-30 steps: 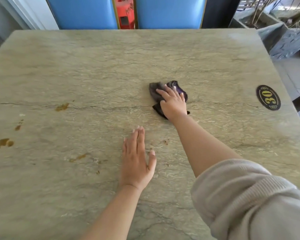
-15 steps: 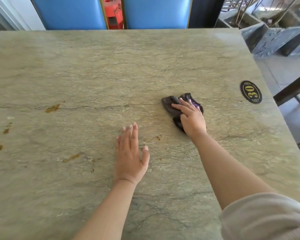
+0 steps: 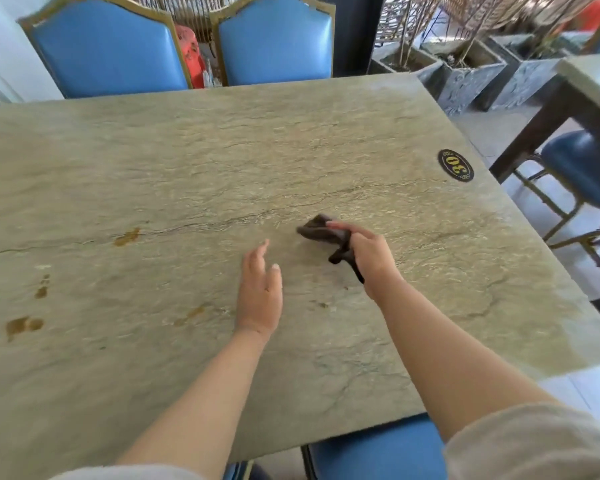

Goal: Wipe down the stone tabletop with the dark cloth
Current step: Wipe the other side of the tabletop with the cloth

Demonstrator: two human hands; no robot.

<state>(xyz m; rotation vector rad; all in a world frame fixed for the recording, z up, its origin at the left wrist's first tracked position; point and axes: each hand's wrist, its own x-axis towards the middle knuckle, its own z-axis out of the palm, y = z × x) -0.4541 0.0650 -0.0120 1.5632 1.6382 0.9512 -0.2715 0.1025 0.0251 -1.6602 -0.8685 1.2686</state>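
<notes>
The right hand (image 3: 369, 258) is closed around the crumpled dark cloth (image 3: 321, 232), arm stretched out, pressing the rag on the big greenish-grey stone tabletop (image 3: 222, 150). The left hand (image 3: 260, 292) is open, fingers straight and together, tipped on its edge just left of the cloth. Brown sticky spots (image 3: 127, 236) lie far left of the left hand. A small black oval tag with a yellow 30 (image 3: 455, 165) sits past the right hand.
</notes>
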